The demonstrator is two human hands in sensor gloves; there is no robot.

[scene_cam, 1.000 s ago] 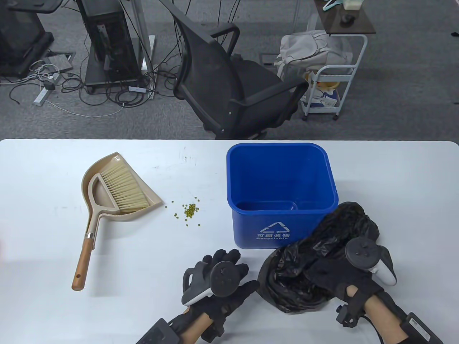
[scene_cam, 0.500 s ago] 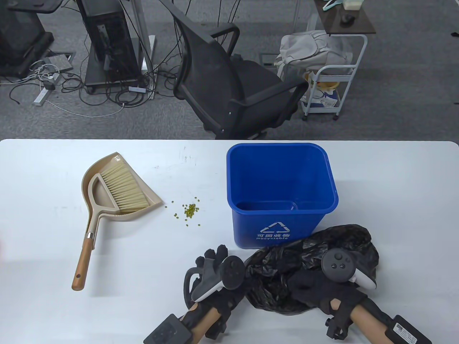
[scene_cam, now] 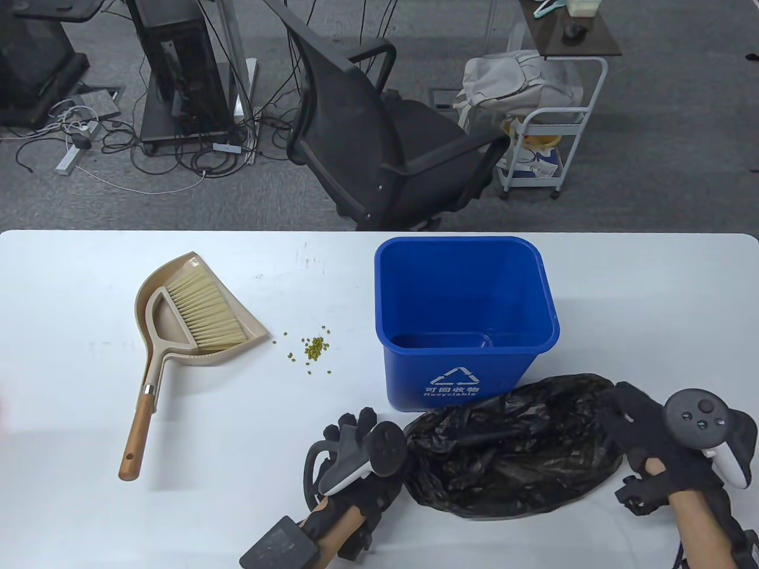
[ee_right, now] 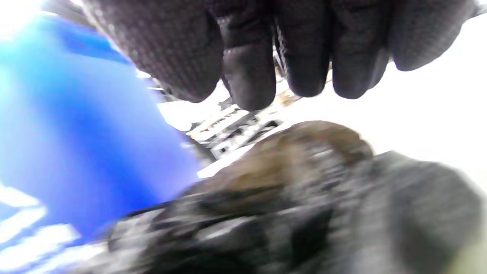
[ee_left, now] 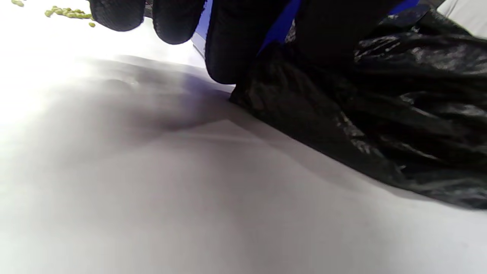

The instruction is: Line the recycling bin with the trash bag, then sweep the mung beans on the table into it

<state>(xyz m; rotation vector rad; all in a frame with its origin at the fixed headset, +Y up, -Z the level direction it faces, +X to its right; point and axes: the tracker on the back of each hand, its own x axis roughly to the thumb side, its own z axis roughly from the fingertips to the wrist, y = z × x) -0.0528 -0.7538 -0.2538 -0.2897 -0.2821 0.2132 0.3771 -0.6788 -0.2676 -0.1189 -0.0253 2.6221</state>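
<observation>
The black trash bag [scene_cam: 510, 456] lies crumpled flat on the white table, just in front of the empty blue recycling bin [scene_cam: 468, 367]. My left hand [scene_cam: 356, 438] is at the bag's left edge, and its curled fingers [ee_left: 228, 49] hold the bag [ee_left: 380, 114] there. My right hand [scene_cam: 637, 421] is at the bag's right edge. Its fingers [ee_right: 247, 76] hang loosely above the bag [ee_right: 304, 198] and hold nothing. A small pile of green mung beans [scene_cam: 313, 348] lies left of the bin.
A beige dustpan [scene_cam: 142, 296] with a brush [scene_cam: 201, 311] resting in it lies at the left, its wooden handle [scene_cam: 139, 427] pointing toward me. Behind the table stand a black office chair [scene_cam: 379, 136] and a white cart [scene_cam: 551, 136].
My right hand came off the top of the bag and moved to its right edge. The bag has sunk flatter on the table. My left hand reached the bag's left edge and stayed there.
</observation>
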